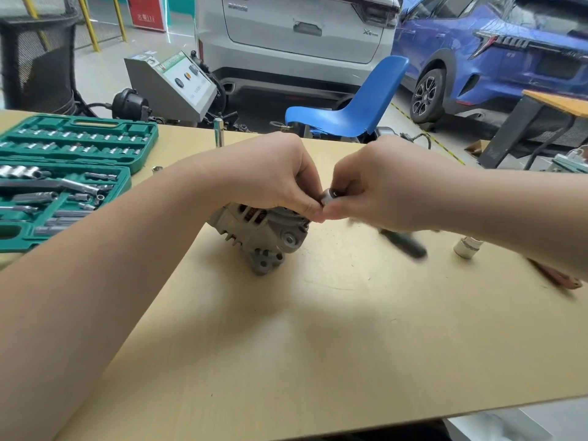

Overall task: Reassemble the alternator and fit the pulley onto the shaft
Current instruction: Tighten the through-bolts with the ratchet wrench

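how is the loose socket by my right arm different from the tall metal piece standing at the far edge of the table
The socket lies tilted on its side; the tall piece stands upright. The socket is short and stubby; the tall piece is long and slim. The socket sits near the right forearm; the tall piece stands beyond the left hand. Both look like shiny metal.

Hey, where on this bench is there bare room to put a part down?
The near half of the pale wooden tabletop, in front of the grey metal alternator, is bare. It is crowded left by the open green socket-set case, and right around the dark tool handle and silver socket.
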Demonstrator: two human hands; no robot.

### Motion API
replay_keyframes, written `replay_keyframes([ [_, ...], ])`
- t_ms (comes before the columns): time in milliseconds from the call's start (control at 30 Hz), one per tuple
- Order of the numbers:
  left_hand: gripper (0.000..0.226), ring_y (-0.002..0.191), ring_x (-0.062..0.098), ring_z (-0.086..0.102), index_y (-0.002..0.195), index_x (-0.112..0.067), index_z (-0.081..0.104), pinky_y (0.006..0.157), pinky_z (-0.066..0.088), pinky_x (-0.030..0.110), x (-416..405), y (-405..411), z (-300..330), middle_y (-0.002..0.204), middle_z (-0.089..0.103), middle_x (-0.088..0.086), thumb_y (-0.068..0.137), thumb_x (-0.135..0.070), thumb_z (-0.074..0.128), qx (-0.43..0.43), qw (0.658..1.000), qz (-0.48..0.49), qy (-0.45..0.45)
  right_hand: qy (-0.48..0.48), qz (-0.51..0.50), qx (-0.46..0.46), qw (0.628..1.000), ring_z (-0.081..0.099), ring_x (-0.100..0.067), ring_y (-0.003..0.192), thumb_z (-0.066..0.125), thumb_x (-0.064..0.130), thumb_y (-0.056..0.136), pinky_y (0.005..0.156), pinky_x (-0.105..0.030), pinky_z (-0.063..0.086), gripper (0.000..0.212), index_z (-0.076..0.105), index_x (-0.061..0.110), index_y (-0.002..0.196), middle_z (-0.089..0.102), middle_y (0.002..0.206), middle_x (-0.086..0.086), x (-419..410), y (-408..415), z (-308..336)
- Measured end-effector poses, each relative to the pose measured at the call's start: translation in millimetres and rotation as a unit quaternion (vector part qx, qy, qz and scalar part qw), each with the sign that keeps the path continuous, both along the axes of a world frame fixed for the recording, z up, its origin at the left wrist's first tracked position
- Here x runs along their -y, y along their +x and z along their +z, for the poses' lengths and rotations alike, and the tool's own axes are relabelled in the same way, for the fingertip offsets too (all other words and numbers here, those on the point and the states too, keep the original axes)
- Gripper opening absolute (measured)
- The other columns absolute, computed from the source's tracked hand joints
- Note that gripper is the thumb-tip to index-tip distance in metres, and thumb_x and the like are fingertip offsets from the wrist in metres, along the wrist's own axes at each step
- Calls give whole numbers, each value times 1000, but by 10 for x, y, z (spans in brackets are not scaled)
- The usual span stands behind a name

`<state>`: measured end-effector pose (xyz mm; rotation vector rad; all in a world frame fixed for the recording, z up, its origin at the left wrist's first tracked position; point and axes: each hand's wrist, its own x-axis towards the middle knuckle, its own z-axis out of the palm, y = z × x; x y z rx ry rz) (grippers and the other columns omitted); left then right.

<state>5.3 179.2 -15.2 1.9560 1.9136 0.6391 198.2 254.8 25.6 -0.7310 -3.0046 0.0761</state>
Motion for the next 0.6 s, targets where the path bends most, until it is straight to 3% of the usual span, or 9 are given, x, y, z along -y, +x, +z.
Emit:
replay_keyframes([
  [67, 7, 78, -8, 66, 80, -47, 85, 50, 43, 5, -6, 7, 3, 76, 76, -24, 77, -51, 90, 4, 1000, 6, -6, -163, -103, -30, 981, 70, -7, 49, 77, 59, 85, 36, -18, 46, 45, 75, 14, 75, 73, 57, 1, 42, -53, -19],
  [133, 8, 78, -9, 66, 81, -46, 85, 49, 42, 4, -13, 2, -1, 74, 75, -25, 77, -50, 91, 4, 1000, 7, -9, -238, -154, -36, 958, 73, -15, 50, 80, 55, 86, 35, -19, 46, 47, 75, 9, 75, 73, 57, -1, 91, -85, -17],
  [233, 7, 71, -9, 66, 78, -45, 84, 45, 40, 5, -5, -11, -6, 71, 74, -25, 79, -48, 90, 8, 1000, -2, -6, -41, -53, 9, 998, 70, -17, 61, 72, 60, 84, 51, -27, 52, 39, 73, 22, 76, 69, 57, 5, 36, -46, -11],
  [300, 9, 75, -9, 66, 75, -48, 82, 47, 41, 4, -8, -16, -3, 75, 74, -26, 80, -48, 89, 7, 1000, 1, -12, 92, 70, 30, 993, 60, -21, 69, 67, 55, 90, 57, -32, 45, 30, 70, 25, 91, 64, 64, 9, 2, 28, -19],
  [400, 12, 80, -10, 66, 73, -52, 80, 50, 42, 3, -13, -12, 6, 79, 75, -28, 80, -49, 89, 0, 1000, 3, -19, 153, 145, 52, 976, 54, -25, 72, 64, 46, 98, 65, -38, 48, 23, 69, 26, 107, 68, 78, 6, -59, 80, -25],
  [433, 10, 80, -10, 66, 74, -52, 81, 51, 42, 3, -15, -16, 6, 80, 75, -27, 80, -50, 89, 1, 1000, 2, -18, 132, 118, 46, 983, 57, -23, 72, 63, 52, 95, 65, -37, 50, 28, 69, 26, 104, 70, 78, 7, -54, 70, -27],
  [500, 6, 80, -7, 66, 79, -51, 83, 51, 43, 4, -6, -19, 9, 80, 76, -25, 79, -54, 88, 6, 1000, -3, -15, -4, 6, 14, 1000, 67, -15, 66, 64, 64, 85, 52, -28, 50, 39, 72, 25, 87, 72, 67, 8, 5, 10, -4],
  [567, 10, 82, -7, 66, 83, -51, 84, 52, 43, 4, -1, -20, 17, 79, 77, -24, 76, -55, 89, 15, 1000, -1, -12, -192, -106, -17, 976, 72, -9, 54, 72, 62, 86, 38, -17, 45, 47, 74, 16, 78, 74, 60, 3, 45, -41, -27],
  [600, 11, 82, -8, 66, 84, -49, 84, 52, 43, 4, -5, -21, 19, 78, 77, -24, 76, -53, 90, 19, 1000, 2, -10, -241, -138, -19, 960, 73, -12, 53, 73, 59, 88, 38, -16, 45, 49, 74, 11, 77, 75, 60, 0, 75, -53, -35],
])
